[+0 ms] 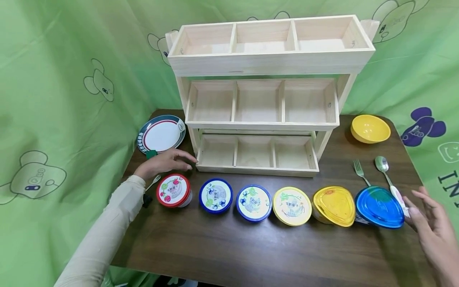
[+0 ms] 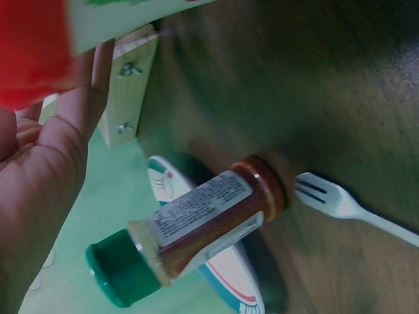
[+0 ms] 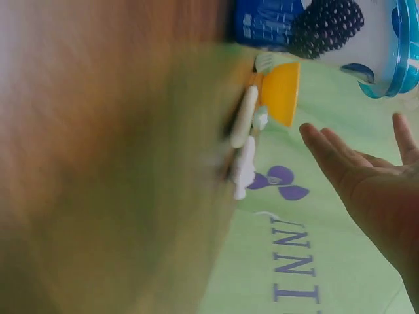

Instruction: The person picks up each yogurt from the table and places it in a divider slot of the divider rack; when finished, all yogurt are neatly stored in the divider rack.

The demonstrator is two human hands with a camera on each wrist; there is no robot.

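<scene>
My left hand (image 1: 166, 162) reaches over the table beside the lower left corner of the wooden shelf (image 1: 258, 171), fingers loosely extended. Whether its fingertips touch the shelf cannot be told. Just below that hand stands a red-lidded cup (image 1: 173, 190). Next to it a seasoning bottle (image 2: 209, 219) with a green cap is upright, mostly hidden by the hand in the head view. At the right, my right hand (image 1: 434, 227) is spread beside a blue-lidded cup (image 1: 380, 207), holding nothing. Between them run two blue-rimmed cups (image 1: 216, 196), a yellow-rimmed cup (image 1: 292, 206) and a yellow-lidded cup (image 1: 334, 206).
A plate (image 1: 161, 134) lies left of the three-tier shelf, with a fork (image 1: 154, 181) in front of it. To the right are a yellow bowl (image 1: 370, 129), another fork (image 1: 360, 171) and a spoon (image 1: 383, 165). Green cloth (image 1: 71, 79) hangs around the table.
</scene>
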